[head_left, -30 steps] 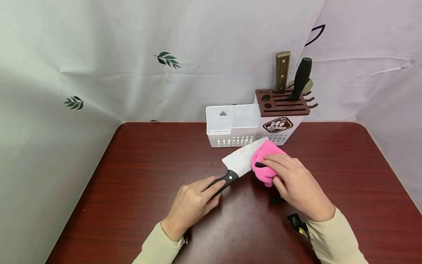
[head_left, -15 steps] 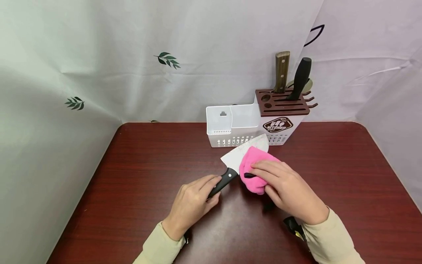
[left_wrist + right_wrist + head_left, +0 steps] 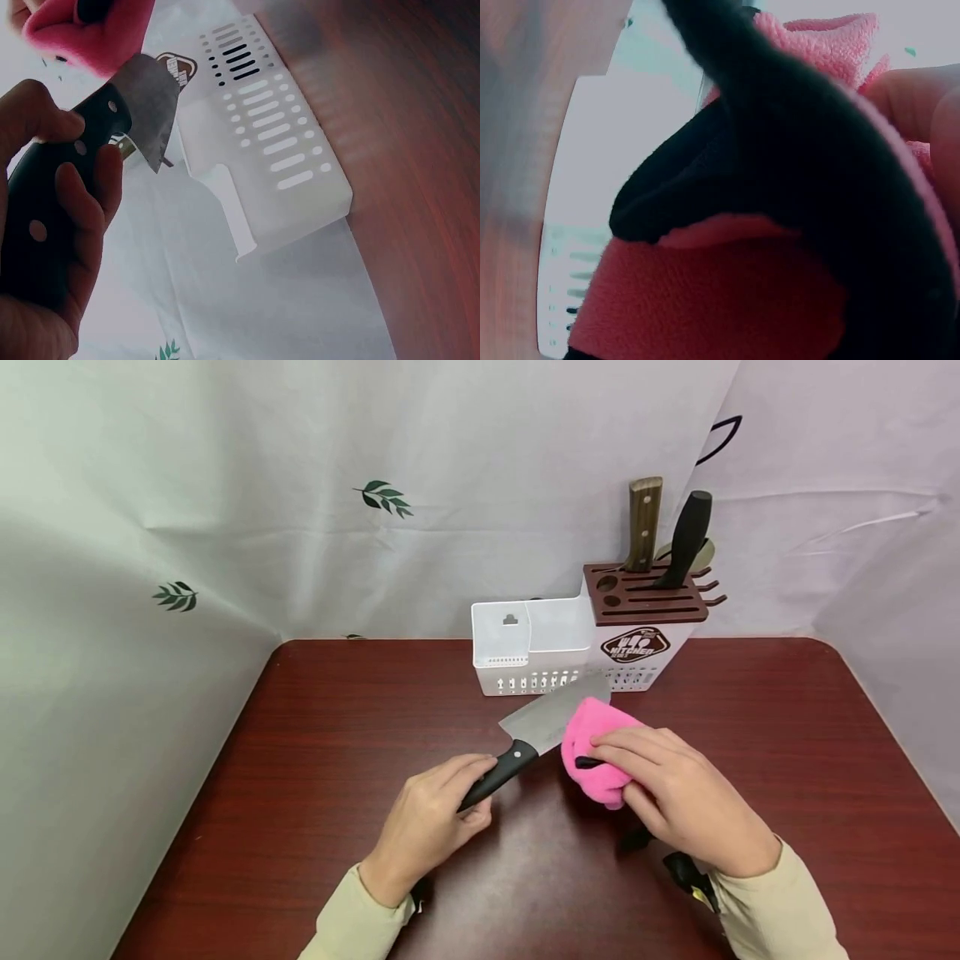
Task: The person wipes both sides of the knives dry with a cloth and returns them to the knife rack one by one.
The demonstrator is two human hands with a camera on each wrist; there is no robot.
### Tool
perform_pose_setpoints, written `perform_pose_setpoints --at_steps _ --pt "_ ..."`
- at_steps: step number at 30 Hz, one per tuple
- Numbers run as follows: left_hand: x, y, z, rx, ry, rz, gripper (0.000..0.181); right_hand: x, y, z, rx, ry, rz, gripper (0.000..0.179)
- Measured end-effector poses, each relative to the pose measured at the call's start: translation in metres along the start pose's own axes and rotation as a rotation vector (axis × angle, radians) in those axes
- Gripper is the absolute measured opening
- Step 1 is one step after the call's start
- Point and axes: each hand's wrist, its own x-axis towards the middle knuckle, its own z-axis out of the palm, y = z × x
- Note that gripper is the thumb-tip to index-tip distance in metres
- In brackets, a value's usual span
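Observation:
In the head view my left hand (image 3: 431,818) grips the black riveted handle of a cleaver (image 3: 540,718), held above the table with its broad blade slanting up to the right. A pink fleecy cloth (image 3: 592,727) with a black strip is pinched in my right hand (image 3: 686,793). The cloth covers part of the blade's right edge. Thumb and fingers wrap the cleaver handle (image 3: 52,202) in the left wrist view, with the cloth (image 3: 90,37) at the blade's far part. In the right wrist view the black strip (image 3: 802,150) hides much of the cloth (image 3: 712,300).
Behind the blade stands a white knife holder (image 3: 637,647) with a brown slotted top and side compartments. A wooden-handled knife (image 3: 642,522) and a black-handled knife (image 3: 686,539) stand in its slots. Pale curtains surround the reddish-brown table (image 3: 360,718).
My right hand has moved the cloth along the blade toward the handle, then partly back to the right. The blade has tilted and looks darker. My left hand keeps its grip, shifting slightly left.

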Motion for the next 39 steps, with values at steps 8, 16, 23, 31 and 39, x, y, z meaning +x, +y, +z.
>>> perform_pose_setpoints --at_steps 8,16,23,31,39 --pt "0.006 -0.007 -0.017 -0.11 0.006 -0.023 0.041 -0.01 0.017 -0.014 -0.038 0.031 0.033 0.041" --pt "0.031 -0.016 -0.051 -0.186 0.092 0.011 0.033 -0.032 0.049 -0.028 -0.13 -0.021 0.154 0.044" --pt "0.063 -0.026 -0.08 -0.146 0.123 0.076 0.024 -0.045 0.081 -0.042 -0.201 -0.04 0.201 0.046" --pt "0.101 -0.04 -0.099 -0.128 0.102 0.073 0.019 -0.049 0.112 -0.055 -0.276 -0.078 0.235 0.04" --pt "0.139 -0.046 -0.105 -0.187 0.133 0.071 0.016 -0.051 0.139 -0.064 -0.326 -0.078 0.251 0.032"
